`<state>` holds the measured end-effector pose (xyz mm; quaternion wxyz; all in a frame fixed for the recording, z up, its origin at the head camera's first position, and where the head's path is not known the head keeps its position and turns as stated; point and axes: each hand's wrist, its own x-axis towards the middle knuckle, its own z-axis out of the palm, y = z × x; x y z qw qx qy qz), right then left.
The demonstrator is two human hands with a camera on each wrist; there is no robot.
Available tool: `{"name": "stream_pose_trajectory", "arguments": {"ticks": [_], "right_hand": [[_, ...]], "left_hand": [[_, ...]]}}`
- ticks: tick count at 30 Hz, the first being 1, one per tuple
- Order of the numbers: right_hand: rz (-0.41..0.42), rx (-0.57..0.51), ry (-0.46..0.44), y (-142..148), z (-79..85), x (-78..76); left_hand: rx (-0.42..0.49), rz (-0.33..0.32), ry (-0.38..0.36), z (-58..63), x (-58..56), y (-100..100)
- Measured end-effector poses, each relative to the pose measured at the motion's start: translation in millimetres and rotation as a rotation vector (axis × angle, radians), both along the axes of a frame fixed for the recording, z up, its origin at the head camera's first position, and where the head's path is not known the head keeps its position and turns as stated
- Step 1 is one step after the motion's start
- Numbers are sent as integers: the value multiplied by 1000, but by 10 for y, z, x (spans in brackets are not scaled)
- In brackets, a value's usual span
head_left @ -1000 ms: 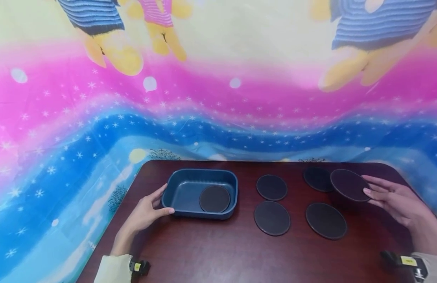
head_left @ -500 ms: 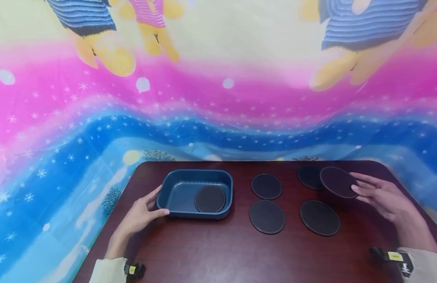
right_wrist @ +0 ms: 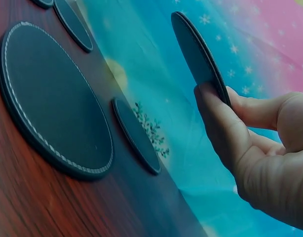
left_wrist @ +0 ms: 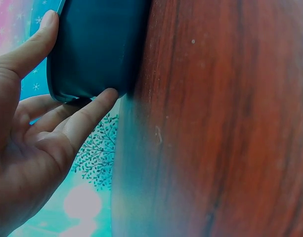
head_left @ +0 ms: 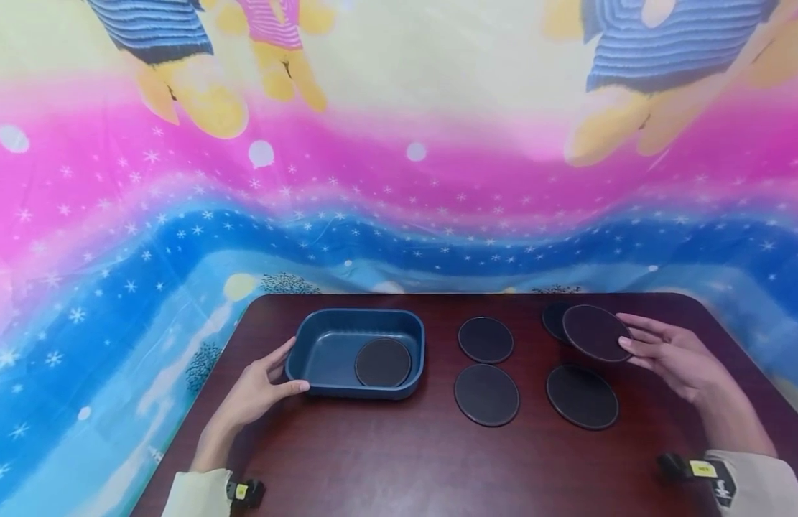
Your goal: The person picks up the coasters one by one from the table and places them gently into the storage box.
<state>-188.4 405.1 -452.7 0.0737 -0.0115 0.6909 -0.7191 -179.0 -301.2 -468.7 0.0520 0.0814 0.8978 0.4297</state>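
My right hand (head_left: 676, 359) pinches a round black coaster (head_left: 596, 333) by its right edge and holds it tilted above the table. In the right wrist view the lifted coaster (right_wrist: 198, 49) shows edge-on between thumb and fingers. My left hand (head_left: 253, 391) grips the left end of a dark blue rectangular box (head_left: 321, 393), thumb at the near corner and fingers along the end wall. The left wrist view shows thumb and fingers spread about the box's corner (left_wrist: 92, 54). One coaster (head_left: 383, 362) lies inside the box at its right end.
On the brown table (head_left: 373, 459) lie more coasters: two in the middle (head_left: 485, 339), one near right (head_left: 582, 397), and one behind (head_left: 554, 321), partly hidden by the lifted coaster. A patterned cloth (head_left: 399, 201) hangs behind the table's far edge.
The right hand has moved left with the raised coaster, covering more of the coaster behind it. The left hand keeps its place on the box. The head view has shifted slightly.
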Motion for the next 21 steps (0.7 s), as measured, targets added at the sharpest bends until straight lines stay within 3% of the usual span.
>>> {"name": "stream_pose_trajectory", "arguments": {"ticks": [12,21], "right_hand": [[-7,3,20,-259,75,-3],[-20,30,15,-449,125,2]], "left_hand": [[13,9,-52,30,10,27],[13,3,-41,25,1,19]]}}
